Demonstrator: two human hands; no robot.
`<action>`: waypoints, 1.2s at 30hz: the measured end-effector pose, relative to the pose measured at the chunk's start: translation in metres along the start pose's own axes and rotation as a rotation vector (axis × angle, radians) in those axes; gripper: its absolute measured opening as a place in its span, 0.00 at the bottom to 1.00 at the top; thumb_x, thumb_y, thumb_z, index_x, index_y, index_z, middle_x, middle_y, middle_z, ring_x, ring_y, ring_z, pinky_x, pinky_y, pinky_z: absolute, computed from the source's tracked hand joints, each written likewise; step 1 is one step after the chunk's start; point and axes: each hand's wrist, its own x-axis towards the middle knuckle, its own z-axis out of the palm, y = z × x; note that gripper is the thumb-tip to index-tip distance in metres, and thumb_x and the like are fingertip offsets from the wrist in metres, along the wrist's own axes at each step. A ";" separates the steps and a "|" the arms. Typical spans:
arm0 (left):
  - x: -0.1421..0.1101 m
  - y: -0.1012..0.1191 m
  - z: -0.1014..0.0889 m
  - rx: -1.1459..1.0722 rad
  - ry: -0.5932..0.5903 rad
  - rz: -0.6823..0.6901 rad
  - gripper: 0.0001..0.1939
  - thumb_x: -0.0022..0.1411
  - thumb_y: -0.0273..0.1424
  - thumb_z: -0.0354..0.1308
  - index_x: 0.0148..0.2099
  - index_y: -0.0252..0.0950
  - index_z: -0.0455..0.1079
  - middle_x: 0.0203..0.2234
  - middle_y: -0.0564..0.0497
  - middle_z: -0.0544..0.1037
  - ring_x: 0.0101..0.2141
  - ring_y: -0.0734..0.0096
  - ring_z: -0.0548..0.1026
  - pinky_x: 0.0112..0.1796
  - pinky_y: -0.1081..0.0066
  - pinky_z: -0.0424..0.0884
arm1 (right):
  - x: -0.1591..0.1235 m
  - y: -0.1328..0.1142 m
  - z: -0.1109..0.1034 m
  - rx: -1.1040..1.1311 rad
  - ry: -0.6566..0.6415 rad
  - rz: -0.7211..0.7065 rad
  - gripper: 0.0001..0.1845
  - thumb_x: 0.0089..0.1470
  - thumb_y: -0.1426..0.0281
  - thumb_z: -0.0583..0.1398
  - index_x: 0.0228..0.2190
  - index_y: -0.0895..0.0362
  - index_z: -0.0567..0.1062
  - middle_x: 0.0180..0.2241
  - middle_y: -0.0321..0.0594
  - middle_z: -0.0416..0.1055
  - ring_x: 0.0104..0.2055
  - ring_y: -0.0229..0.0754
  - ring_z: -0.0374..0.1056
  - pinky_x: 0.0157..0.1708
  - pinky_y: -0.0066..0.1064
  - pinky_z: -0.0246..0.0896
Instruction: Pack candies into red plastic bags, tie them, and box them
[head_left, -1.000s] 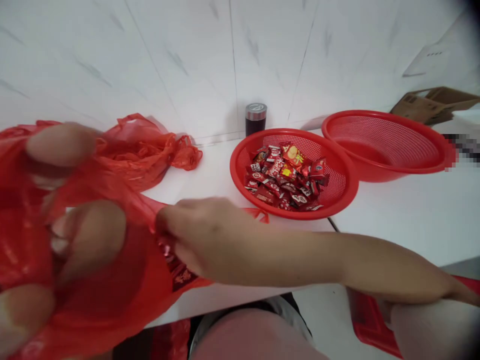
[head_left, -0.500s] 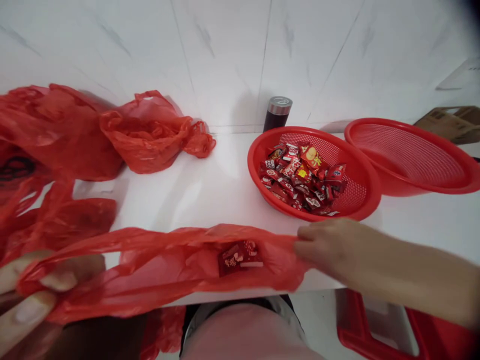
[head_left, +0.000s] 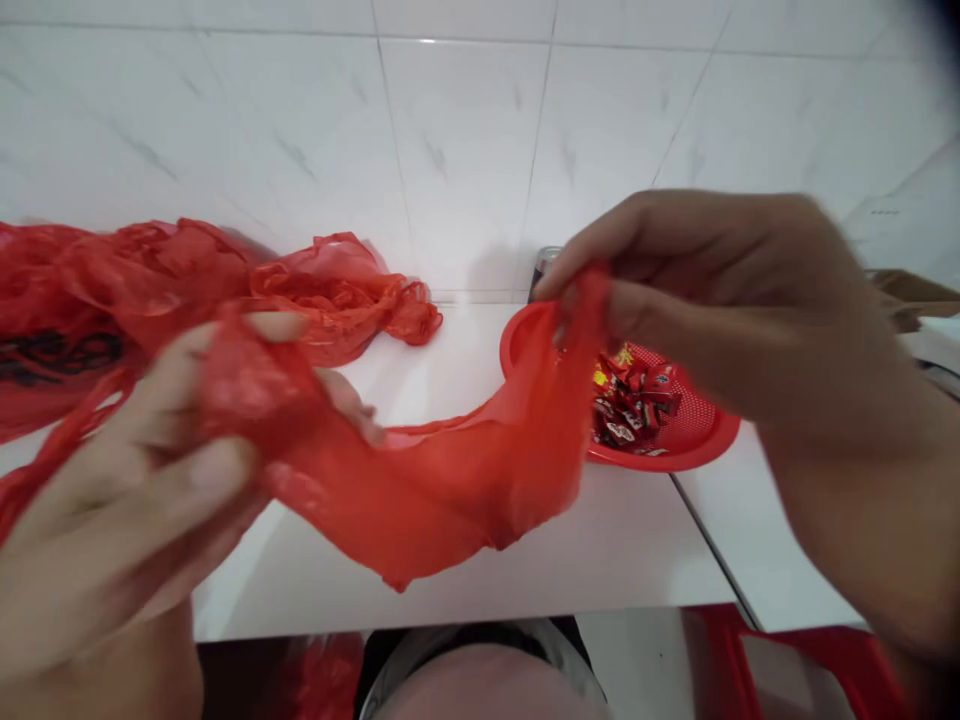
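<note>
A thin red plastic bag [head_left: 442, 480] hangs stretched between my two hands above the white table [head_left: 615, 550]. My left hand [head_left: 142, 470] is closed on the bag's left end, close to the camera. My right hand [head_left: 720, 290] pinches the bag's right end, raised in front of the red mesh basket [head_left: 697, 440] that holds several red-wrapped candies [head_left: 634, 395]. The bag sags in the middle, with its lowest fold near the table's front edge.
More crumpled red plastic bags [head_left: 225, 290] lie at the left against the white tiled wall. A dark jar with a metal lid [head_left: 545, 262] peeks out behind my right hand. Red plastic [head_left: 817, 665] shows below the table at the lower right.
Both hands have lifted the bag off the table and drawn closer to the camera. My right hand rose from the table's edge to in front of the basket. The second basket is out of view.
</note>
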 end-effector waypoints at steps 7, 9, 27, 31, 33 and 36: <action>0.030 -0.004 0.048 0.047 -0.547 -0.355 0.10 0.55 0.38 0.64 0.36 0.39 0.73 0.22 0.56 0.71 0.23 0.75 0.70 0.20 0.77 0.68 | 0.032 0.000 0.067 0.293 -0.222 -0.158 0.08 0.60 0.80 0.55 0.38 0.63 0.73 0.33 0.34 0.72 0.36 0.30 0.69 0.39 0.24 0.67; 0.032 -0.011 0.049 0.083 -0.503 -0.424 0.17 0.60 0.43 0.57 0.24 0.38 0.65 0.17 0.57 0.64 0.18 0.78 0.61 0.18 0.77 0.60 | 0.033 0.011 0.075 0.242 -0.202 -0.177 0.09 0.61 0.76 0.56 0.44 0.61 0.72 0.39 0.35 0.72 0.43 0.32 0.69 0.46 0.26 0.65; 0.031 -0.030 0.019 -0.032 -0.585 -0.307 0.04 0.59 0.32 0.63 0.35 0.38 0.75 0.28 0.53 0.77 0.29 0.73 0.73 0.30 0.75 0.68 | -0.011 0.050 0.096 0.282 -0.008 -0.008 0.09 0.64 0.68 0.54 0.45 0.53 0.70 0.42 0.37 0.73 0.45 0.36 0.70 0.48 0.31 0.64; 0.022 -0.042 0.028 0.012 -0.526 -0.270 0.04 0.57 0.24 0.59 0.35 0.38 0.70 0.29 0.54 0.75 0.28 0.74 0.72 0.28 0.75 0.66 | -0.004 0.088 0.122 0.337 -0.045 0.293 0.15 0.66 0.66 0.49 0.50 0.52 0.69 0.33 0.35 0.72 0.33 0.35 0.67 0.36 0.29 0.64; 0.017 -0.052 0.036 0.132 -0.343 -0.143 0.07 0.55 0.20 0.57 0.32 0.38 0.66 0.29 0.54 0.74 0.28 0.73 0.72 0.29 0.74 0.66 | -0.006 0.099 0.132 0.379 -0.058 0.351 0.15 0.65 0.67 0.50 0.49 0.54 0.70 0.29 0.33 0.69 0.28 0.33 0.62 0.31 0.27 0.61; 0.009 -0.064 0.047 0.332 -0.083 0.122 0.09 0.54 0.19 0.57 0.33 0.38 0.65 0.36 0.51 0.75 0.36 0.69 0.74 0.36 0.72 0.67 | -0.010 0.105 0.139 0.545 -0.181 0.384 0.15 0.61 0.72 0.51 0.48 0.55 0.69 0.27 0.31 0.66 0.25 0.31 0.58 0.27 0.24 0.57</action>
